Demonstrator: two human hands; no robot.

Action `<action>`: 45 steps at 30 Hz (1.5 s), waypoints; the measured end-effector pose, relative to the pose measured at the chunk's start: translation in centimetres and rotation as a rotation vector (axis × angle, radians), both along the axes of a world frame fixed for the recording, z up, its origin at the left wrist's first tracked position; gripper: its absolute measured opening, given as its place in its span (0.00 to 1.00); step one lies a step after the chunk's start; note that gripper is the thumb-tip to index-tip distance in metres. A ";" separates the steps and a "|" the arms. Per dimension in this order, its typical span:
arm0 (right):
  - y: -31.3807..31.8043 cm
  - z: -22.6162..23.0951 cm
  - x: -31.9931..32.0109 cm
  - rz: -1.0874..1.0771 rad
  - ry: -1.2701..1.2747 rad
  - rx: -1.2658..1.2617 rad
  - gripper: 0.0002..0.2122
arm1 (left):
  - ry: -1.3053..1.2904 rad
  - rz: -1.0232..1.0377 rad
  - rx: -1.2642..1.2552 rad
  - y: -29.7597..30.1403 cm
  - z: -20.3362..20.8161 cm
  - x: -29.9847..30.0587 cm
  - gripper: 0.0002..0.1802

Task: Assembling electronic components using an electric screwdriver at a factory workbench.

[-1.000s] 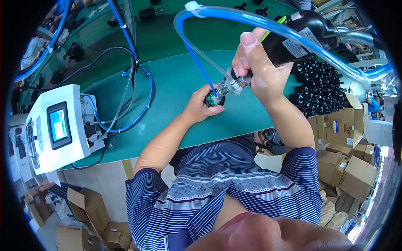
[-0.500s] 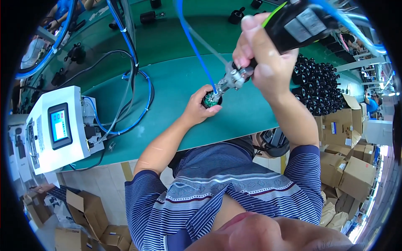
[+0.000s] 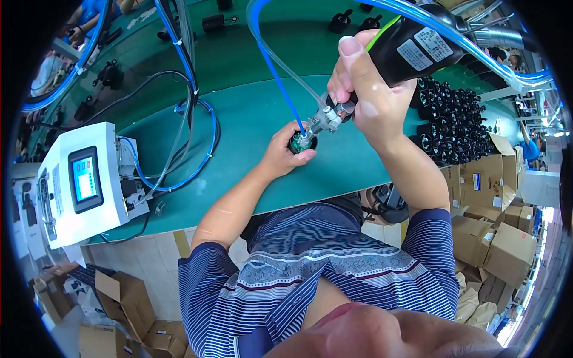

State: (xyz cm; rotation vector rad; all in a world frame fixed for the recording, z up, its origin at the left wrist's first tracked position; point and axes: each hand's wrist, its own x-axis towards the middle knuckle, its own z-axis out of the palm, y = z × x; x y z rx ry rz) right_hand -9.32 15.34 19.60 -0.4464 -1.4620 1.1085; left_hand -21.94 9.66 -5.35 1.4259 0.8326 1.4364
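Note:
My left hand point(image 3: 282, 151) is closed around a small round black housing with a green circuit board point(image 3: 301, 145) inside it, low over the green bench mat. My right hand point(image 3: 378, 98) grips a black power screwdriver point(image 3: 418, 51) with a lime-green stripe and pale labels. From its front a metal screw-feeding nose point(image 3: 325, 121) slants down to the left, its tip at the board inside the housing. A blue air hose and a clear tube run into this nose. What exactly the tip touches is too small to make out.
A white machine with a lit touch screen point(image 3: 86, 179) stands at the left, hoses and cables point(image 3: 206, 143) looping beside it. Many black housings point(image 3: 453, 122) are massed at the right. More black parts point(image 3: 340, 21) lie along the far bench. Cardboard boxes point(image 3: 510, 253) are stacked lower right.
My right hand and the screwdriver have shifted slightly left and down, and the hoses above have swung along. My left hand with the housing has stayed in place.

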 end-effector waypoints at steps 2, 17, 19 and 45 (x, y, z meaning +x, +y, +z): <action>0.1 -0.1 0.0 0.005 -0.002 0.002 0.03 | 0.006 -0.008 0.012 -0.1 0.5 0.0 0.31; 0.5 0.2 0.2 0.015 -0.023 0.023 0.03 | 0.030 -0.047 0.006 0.2 0.6 -0.3 0.36; 0.6 0.7 0.2 0.015 -0.026 0.024 0.03 | 0.021 -0.055 -0.001 0.1 1.1 -0.3 0.37; -0.2 3.4 -0.5 0.038 0.079 -0.116 0.05 | 0.093 0.030 0.077 -0.1 0.2 -0.2 0.35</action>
